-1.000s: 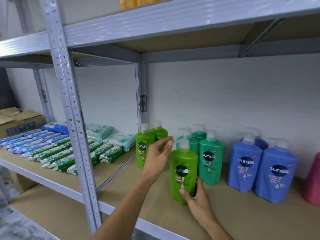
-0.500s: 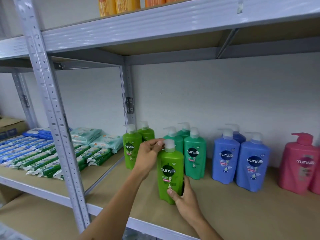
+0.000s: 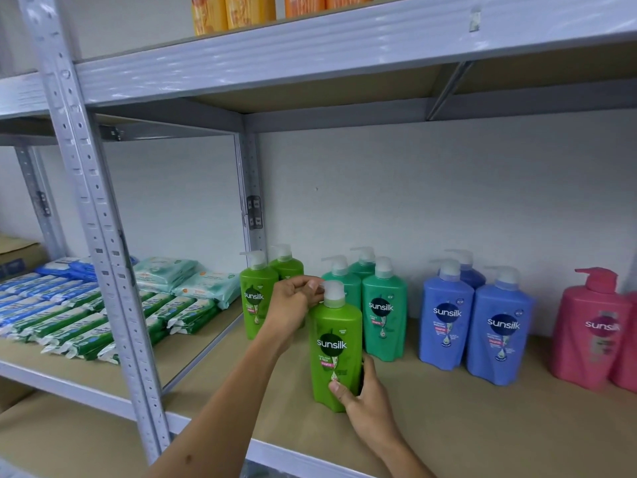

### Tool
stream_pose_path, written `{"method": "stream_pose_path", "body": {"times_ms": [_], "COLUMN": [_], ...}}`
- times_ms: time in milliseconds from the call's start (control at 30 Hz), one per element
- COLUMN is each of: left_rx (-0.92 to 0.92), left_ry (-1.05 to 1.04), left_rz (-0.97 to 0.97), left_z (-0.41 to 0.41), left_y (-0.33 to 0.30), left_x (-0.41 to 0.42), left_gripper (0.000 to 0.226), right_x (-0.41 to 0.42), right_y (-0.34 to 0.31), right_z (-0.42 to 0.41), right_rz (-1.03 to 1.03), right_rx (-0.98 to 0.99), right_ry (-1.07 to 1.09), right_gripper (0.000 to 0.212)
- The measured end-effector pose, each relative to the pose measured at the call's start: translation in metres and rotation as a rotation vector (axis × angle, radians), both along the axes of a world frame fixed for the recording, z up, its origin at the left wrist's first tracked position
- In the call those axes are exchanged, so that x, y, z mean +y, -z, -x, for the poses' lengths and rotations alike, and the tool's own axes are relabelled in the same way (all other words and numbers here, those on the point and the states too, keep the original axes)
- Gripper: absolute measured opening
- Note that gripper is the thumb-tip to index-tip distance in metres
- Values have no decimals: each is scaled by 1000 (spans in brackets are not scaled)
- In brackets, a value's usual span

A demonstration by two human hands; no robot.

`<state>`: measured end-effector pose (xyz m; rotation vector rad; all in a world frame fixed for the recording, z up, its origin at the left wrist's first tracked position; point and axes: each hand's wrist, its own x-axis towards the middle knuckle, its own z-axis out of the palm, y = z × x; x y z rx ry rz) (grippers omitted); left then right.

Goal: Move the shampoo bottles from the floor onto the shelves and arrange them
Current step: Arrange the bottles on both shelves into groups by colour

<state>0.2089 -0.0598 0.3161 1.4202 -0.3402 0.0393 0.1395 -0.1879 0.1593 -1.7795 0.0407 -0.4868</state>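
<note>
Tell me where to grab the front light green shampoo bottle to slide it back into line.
Grip the front light green bottle round its broad lower body, coming from the open shelf front, as the right hand does. The left hand pinches the narrow pump, which probably only steadies the tall upright bottle.

Green and blue wrapped packs (image 3: 69,315) lie in rows beside pale wipe packets (image 3: 186,279); cardboard box (image 3: 17,251) far left

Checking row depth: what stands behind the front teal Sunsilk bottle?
Two more teal bottles stand behind the front teal bottle; mostly their pumps and shoulders show. Their lower bodies and labels are covered.
</note>
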Motion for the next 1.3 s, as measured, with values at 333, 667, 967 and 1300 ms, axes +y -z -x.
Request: {"method": "stream_pose_path", "body": {"times_ms": [333,667,967,1300], "left_rx": [55,-10,227,178], "left_ry": [-19,-5,-263,-513], "left_rz": [37,116,-161,-327], "left_z": [-3,0,-4,-27], "left_y": [0,15,113,140], "left_x": [-1,5,73,102], "left_gripper": [19,17,9,6], "right_x": [1,2,8,62], "right_y": [0,-5,-1,-4], "right_z": [1,4,5,-42], "right_rz": [15,3,80,158], "right_rx": [2,20,66,103], "right_ry": [15,23,37,149], "right_gripper": [56,53,61,48]}}
